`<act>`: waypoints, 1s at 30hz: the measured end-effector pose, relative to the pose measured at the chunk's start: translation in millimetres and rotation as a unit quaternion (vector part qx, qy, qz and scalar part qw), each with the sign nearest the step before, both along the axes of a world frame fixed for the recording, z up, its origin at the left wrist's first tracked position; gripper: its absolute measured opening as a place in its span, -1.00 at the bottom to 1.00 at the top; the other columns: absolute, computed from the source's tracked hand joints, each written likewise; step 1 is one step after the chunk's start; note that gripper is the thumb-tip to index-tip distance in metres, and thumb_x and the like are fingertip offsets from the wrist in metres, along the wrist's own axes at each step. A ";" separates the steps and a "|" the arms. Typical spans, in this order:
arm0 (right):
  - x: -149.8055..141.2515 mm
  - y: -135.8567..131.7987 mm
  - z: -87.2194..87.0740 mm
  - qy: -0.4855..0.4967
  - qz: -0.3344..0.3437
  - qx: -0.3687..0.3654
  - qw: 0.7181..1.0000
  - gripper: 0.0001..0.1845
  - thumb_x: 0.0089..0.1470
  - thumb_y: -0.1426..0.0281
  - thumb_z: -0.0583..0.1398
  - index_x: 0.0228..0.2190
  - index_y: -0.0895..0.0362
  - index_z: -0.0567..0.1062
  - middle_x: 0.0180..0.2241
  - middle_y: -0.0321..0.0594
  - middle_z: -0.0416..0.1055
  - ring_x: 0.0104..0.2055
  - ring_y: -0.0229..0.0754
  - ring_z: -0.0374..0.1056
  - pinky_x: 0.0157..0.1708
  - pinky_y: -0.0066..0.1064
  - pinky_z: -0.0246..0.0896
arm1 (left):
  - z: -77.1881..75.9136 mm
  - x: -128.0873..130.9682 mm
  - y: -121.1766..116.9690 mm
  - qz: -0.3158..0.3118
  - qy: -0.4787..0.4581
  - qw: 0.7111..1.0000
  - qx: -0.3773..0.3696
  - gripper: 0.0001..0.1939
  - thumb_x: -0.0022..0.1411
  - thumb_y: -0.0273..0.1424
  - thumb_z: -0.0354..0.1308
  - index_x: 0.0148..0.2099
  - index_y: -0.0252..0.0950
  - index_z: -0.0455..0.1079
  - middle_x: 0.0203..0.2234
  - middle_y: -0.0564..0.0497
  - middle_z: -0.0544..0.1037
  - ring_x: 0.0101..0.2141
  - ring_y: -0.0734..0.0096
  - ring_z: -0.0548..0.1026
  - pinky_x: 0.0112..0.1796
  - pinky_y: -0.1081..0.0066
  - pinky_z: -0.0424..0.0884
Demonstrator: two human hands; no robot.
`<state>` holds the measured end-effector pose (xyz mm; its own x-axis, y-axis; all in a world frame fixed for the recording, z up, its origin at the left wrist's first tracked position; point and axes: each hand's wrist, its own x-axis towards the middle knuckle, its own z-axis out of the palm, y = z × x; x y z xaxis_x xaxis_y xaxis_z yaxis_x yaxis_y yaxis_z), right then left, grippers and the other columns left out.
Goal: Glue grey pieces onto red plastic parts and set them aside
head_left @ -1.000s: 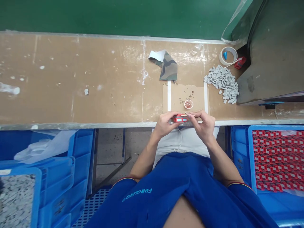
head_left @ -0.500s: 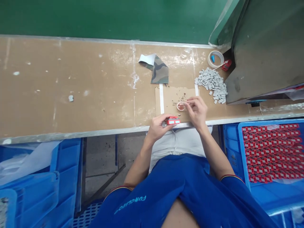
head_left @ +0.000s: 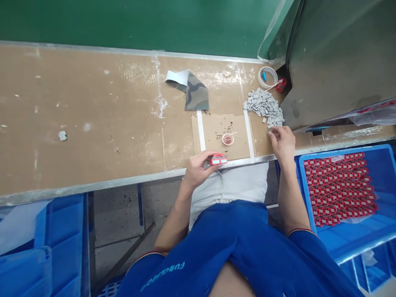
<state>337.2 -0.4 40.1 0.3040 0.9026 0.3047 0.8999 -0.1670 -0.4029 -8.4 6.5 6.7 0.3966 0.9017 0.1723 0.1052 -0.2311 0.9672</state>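
Observation:
Held at the table's front edge, a small red and grey plastic part point(head_left: 218, 159) with two pale rectangles on its side is gripped between thumb and fingers of my left hand point(head_left: 198, 167). My right hand point(head_left: 283, 144) has its thumb and fingers pinched together at the near edge of a pile of small grey tiles point(head_left: 266, 106); what is between the fingertips is too small to make out. Between my hands, a small round cup point(head_left: 228, 139) with reddish-brown contents stands on a cardboard sheet point(head_left: 212, 136). A thin white stick point(head_left: 232, 133) rests in it, across the rim.
A tape roll point(head_left: 267, 77) with a blue cap inside and a red object point(head_left: 281, 85) lie behind the tiles. Camouflage fabric point(head_left: 197, 93) is further back. A grey metal panel point(head_left: 337, 62) borders the right. A blue crate point(head_left: 383, 177) below holds rows of red parts.
My right hand has let go of the stick, leaving it in the cup, and moved right to the tile pile. My left hand still holds the red part. The whole view has shifted somewhat.

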 end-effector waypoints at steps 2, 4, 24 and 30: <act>2.7 1.6 -2.2 -0.014 0.045 -0.020 0.999 -0.74 0.19 0.45 0.17 -0.18 0.08 0.66 -0.21 -0.10 0.51 -0.25 -0.08 0.45 -0.17 -0.24 0.42 | 0.2 -0.1 -0.1 -0.001 -0.003 1.000 0.000 -0.60 0.26 -0.12 0.40 0.02 -0.26 0.59 -0.16 -0.12 0.75 -0.20 0.23 0.70 -0.13 0.30 0.60; 6.6 3.5 -2.3 -0.023 0.075 -0.037 0.996 -0.68 0.18 0.50 0.14 -0.17 0.08 0.67 -0.22 -0.11 0.49 -0.19 -0.06 0.45 -0.15 -0.24 0.40 | 0.7 -0.1 -0.3 -0.005 -0.006 1.000 -0.003 -0.60 0.26 -0.12 0.41 0.02 -0.26 0.58 -0.16 -0.12 0.75 -0.20 0.24 0.70 -0.12 0.31 0.59; 8.9 34.4 7.5 -0.170 0.109 -0.116 0.972 -0.72 0.24 0.41 0.14 -0.23 0.18 0.67 -0.30 -0.01 0.53 -0.27 -0.03 0.40 -0.26 -0.29 0.23 | 3.1 -3.0 6.0 -0.104 -0.122 0.984 -0.076 -0.49 0.31 -0.24 0.37 0.25 -0.27 0.53 -0.06 -0.16 0.74 -0.09 0.25 0.71 -0.06 0.34 0.61; -52.1 6.9 50.5 0.009 0.194 -0.047 0.980 -0.80 0.26 0.36 0.24 -0.29 0.13 0.68 -0.33 -0.11 0.57 -0.33 -0.11 0.46 -0.30 -0.31 0.31 | -3.4 0.2 1.8 -0.075 -0.150 0.974 -0.153 -0.55 0.20 -0.25 0.45 0.09 -0.32 0.58 -0.10 -0.18 0.74 -0.10 0.19 0.73 -0.04 0.29 0.65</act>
